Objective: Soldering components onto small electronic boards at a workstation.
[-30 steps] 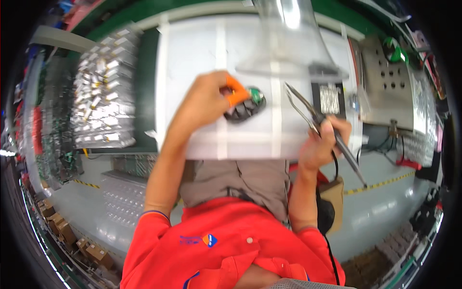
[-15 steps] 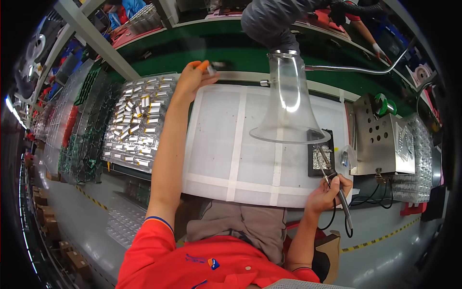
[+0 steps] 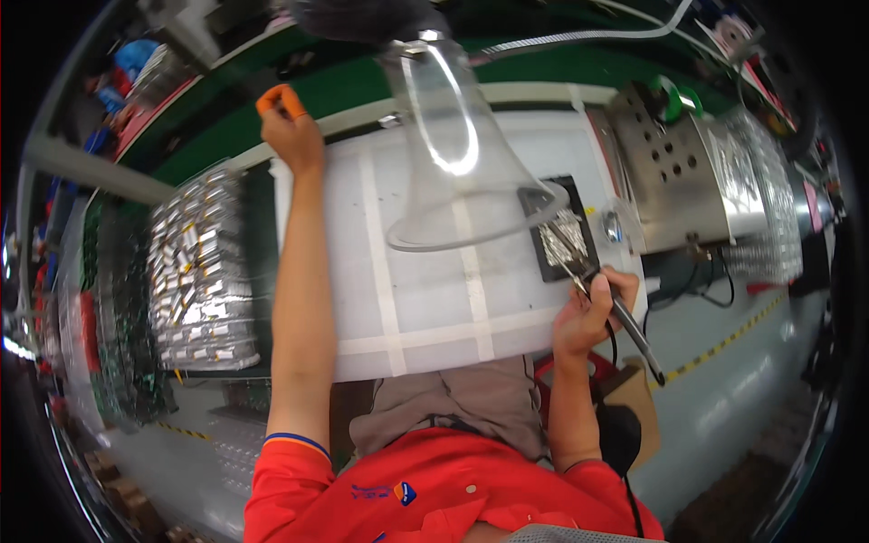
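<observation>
My left hand [image 3: 291,131] reaches past the far edge of the white work mat [image 3: 348,262], over the green belt [image 3: 353,77]. Orange finger covers sit on its fingertips; the fingers are bent with a gap between them, and I see nothing held. My right hand [image 3: 593,312] grips a soldering iron [image 3: 638,339] with a dark handle, near the mat's right front. Thin metal parts at the iron's front slant over a black tray [image 3: 588,226] of small silvery pieces. A clear funnel-shaped fume hood [image 3: 453,181] hangs above the mat and overlaps the tray's far corner.
Clear trays packed with small silver parts [image 3: 199,271] stand left of the mat. At right sit a perforated metal box [image 3: 661,167], a green solder spool [image 3: 674,98] and stacked clear trays [image 3: 756,199]. The hood's metal arm [image 3: 579,38] crosses the far side.
The view has turned, shifting the bench and hood leftward in the picture. My left hand's fingers have moved apart, and the small object seen by them no longer shows. My right hand keeps the soldering iron.
</observation>
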`<action>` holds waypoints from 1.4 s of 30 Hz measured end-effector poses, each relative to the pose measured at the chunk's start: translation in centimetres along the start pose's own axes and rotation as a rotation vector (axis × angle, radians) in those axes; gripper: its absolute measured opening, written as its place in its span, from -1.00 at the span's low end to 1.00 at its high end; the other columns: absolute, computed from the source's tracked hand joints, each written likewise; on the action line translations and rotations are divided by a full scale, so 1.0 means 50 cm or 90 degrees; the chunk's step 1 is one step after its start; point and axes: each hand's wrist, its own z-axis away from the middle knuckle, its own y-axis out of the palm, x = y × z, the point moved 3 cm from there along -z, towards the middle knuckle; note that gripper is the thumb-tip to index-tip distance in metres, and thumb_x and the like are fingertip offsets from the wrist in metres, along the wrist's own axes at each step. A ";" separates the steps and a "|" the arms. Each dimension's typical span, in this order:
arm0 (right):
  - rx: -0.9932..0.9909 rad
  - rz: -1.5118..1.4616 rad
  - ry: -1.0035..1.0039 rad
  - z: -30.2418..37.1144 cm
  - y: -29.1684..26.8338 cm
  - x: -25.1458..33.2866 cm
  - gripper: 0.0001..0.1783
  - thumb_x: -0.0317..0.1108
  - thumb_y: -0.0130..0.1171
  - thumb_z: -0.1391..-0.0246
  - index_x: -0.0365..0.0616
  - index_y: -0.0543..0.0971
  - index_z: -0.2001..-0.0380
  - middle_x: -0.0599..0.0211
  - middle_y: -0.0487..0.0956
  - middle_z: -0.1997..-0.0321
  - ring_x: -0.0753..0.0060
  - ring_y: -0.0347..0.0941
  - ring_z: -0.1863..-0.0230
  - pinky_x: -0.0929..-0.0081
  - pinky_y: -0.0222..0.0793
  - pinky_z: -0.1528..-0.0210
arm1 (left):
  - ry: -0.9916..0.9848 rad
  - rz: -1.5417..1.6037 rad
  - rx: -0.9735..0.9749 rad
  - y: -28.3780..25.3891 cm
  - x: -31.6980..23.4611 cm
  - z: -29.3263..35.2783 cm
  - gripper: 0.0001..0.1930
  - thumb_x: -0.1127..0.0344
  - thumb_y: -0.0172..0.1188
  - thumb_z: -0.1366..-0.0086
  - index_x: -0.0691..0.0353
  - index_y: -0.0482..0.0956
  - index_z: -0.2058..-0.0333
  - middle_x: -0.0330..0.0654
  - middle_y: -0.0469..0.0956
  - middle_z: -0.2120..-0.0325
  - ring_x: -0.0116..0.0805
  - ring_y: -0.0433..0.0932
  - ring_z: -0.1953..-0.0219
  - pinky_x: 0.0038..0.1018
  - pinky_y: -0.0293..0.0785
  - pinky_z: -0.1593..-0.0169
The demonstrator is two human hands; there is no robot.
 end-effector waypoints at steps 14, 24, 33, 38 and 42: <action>-0.017 -0.047 0.100 -0.012 -0.048 0.036 -0.89 -0.42 -0.03 -0.12 -0.20 0.37 0.28 0.36 0.35 0.58 0.65 0.13 0.67 0.68 0.08 0.61 | -0.075 0.061 0.196 0.032 0.060 0.009 -0.79 0.28 0.18 -0.25 0.28 0.58 0.21 -0.26 0.56 0.48 -0.55 0.42 0.47 -0.62 0.34 0.34; 0.031 -0.146 0.263 0.016 -0.109 0.054 -0.55 -0.13 -0.20 -0.26 -0.32 0.37 0.02 0.14 0.46 0.42 0.39 0.34 0.50 0.59 0.21 0.63 | -0.070 -0.025 0.266 0.036 0.062 0.011 -0.74 0.18 0.15 -0.27 0.20 0.64 0.19 -0.23 0.61 0.41 -0.46 0.51 0.37 -0.57 0.39 0.21; -0.011 -0.073 0.225 0.026 -0.113 0.037 -0.54 -0.13 -0.13 -0.24 -0.31 0.36 -0.01 0.17 0.51 0.38 0.41 0.38 0.45 0.52 0.27 0.48 | -0.088 -0.071 0.287 0.036 0.054 0.013 -0.73 0.16 0.12 -0.28 0.17 0.64 0.17 -0.23 0.60 0.41 -0.46 0.50 0.35 -0.57 0.37 0.19; 0.015 0.041 0.152 -0.006 -0.074 0.054 -0.62 -0.22 -0.11 -0.24 -0.28 0.37 0.02 0.26 0.45 0.46 0.51 0.33 0.50 0.59 0.21 0.51 | -0.085 -0.031 0.288 0.037 0.057 0.015 -0.74 0.18 0.12 -0.28 0.17 0.64 0.18 -0.23 0.60 0.43 -0.48 0.50 0.37 -0.58 0.37 0.23; 0.085 0.241 0.030 -0.042 -0.013 0.042 -0.85 -0.45 0.06 -0.14 -0.30 0.49 0.26 0.45 0.39 0.57 0.72 0.20 0.62 0.74 0.05 0.58 | -0.081 -0.014 0.291 0.035 0.062 0.014 -0.76 0.21 0.13 -0.26 0.19 0.64 0.19 -0.22 0.59 0.46 -0.49 0.49 0.42 -0.57 0.38 0.28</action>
